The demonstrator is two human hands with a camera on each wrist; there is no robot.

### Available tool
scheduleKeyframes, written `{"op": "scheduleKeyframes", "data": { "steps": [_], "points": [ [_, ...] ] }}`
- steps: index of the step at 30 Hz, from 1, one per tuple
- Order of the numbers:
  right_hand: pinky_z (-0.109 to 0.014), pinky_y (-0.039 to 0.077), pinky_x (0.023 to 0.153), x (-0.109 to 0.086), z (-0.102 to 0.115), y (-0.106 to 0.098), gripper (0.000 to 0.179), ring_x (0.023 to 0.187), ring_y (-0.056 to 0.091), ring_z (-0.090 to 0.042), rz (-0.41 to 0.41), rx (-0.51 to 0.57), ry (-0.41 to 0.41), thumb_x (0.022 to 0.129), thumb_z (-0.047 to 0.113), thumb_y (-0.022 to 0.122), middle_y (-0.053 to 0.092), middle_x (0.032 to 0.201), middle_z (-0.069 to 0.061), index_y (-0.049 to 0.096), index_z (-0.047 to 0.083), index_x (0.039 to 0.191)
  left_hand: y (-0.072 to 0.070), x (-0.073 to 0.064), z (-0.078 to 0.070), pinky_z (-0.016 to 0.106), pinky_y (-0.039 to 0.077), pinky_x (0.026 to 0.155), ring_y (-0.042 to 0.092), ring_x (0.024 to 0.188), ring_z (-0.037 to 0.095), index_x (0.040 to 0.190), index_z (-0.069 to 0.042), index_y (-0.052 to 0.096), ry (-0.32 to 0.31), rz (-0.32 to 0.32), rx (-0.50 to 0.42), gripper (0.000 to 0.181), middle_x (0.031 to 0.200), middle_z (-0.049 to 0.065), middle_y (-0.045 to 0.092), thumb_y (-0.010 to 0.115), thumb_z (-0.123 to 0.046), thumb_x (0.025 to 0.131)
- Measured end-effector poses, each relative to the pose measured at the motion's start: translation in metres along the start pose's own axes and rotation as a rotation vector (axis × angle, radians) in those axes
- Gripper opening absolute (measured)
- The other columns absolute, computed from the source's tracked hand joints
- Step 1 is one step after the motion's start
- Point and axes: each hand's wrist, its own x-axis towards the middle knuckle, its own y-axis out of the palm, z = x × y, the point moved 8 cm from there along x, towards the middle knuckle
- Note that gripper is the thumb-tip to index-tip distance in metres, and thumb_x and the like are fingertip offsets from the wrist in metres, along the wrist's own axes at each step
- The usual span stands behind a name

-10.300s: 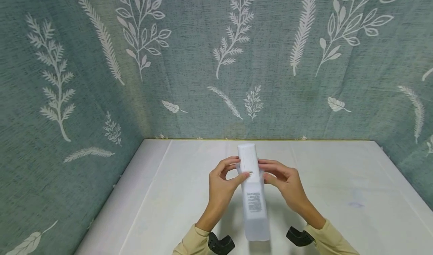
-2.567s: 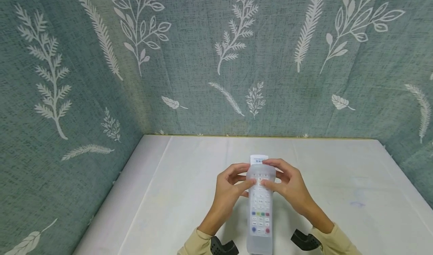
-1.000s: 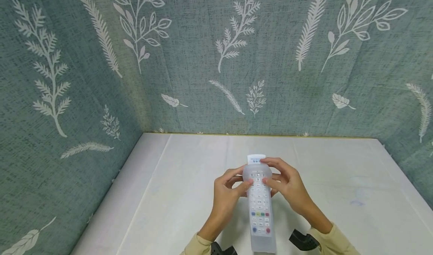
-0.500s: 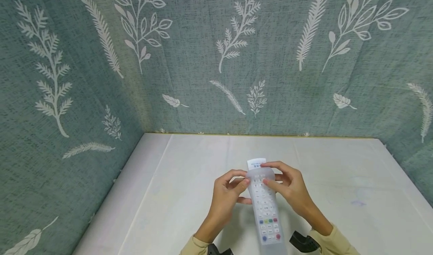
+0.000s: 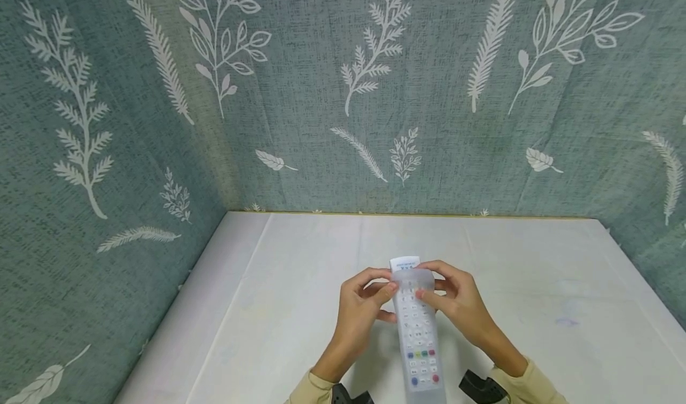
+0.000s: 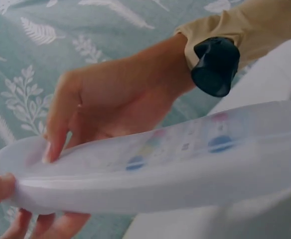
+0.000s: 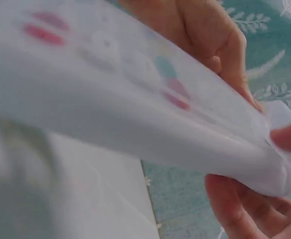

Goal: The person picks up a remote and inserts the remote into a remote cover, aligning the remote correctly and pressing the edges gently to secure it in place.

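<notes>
A white remote control (image 5: 405, 264) sits inside a translucent soft sleeve (image 5: 423, 395), its buttons facing up. Its far end, with blue print, pokes out beyond the sleeve's mouth. My left hand (image 5: 358, 311) pinches the sleeve's left edge near that mouth, thumb on top. On the other side, my right hand (image 5: 463, 301) grips the mouth with its thumb over the upper buttons and its index finger at the bare end. The left wrist view shows the sleeve (image 6: 160, 186) side-on, a wide lip around its end. In the right wrist view, fingers (image 7: 235, 204) support it from below.
A white-covered table (image 5: 278, 308) lies beneath the hands. Teal leaf-print cloth (image 5: 300, 94) hangs behind it and at both sides. Each wrist wears a black camera band (image 5: 482, 386) beside a pale yellow sleeve.
Earlier the remote's back faced up; now its buttons do. Over the last second, the remote has shifted slightly toward the person, its near end swinging right. Both hands keep their hold.
</notes>
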Motion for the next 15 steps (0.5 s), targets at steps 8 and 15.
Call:
{"op": "scheduleKeyframes", "data": {
  "steps": [8, 15],
  "points": [
    [-0.041, 0.057, 0.055, -0.002, -0.004, 0.001, 0.033, 0.09, 0.068, -0.022, 0.037, 0.136, -0.019, 0.09, -0.005, 0.057, 0.059, 0.115, -0.011, 0.051, -0.008, 0.122, -0.008, 0.001, 0.0, 0.034, 0.058, 0.055, 0.064, 0.084, 0.022, 0.108, -0.002, 0.065, 0.017, -0.023, 0.042, 0.027, 0.111, 0.011, 0.061, 0.072, -0.006, 0.082],
    [-0.043, 0.058, 0.059, -0.006, -0.011, -0.006, 0.021, 0.086, 0.068, -0.019, -0.064, 0.15, -0.008, 0.089, -0.006, 0.06, 0.063, 0.11, -0.004, 0.057, -0.014, 0.108, -0.014, 0.001, 0.001, 0.037, 0.058, 0.058, 0.065, 0.086, 0.025, 0.115, -0.007, 0.067, 0.061, -0.074, 0.037, 0.033, 0.115, 0.01, 0.062, 0.072, -0.006, 0.082]
  ]
}}
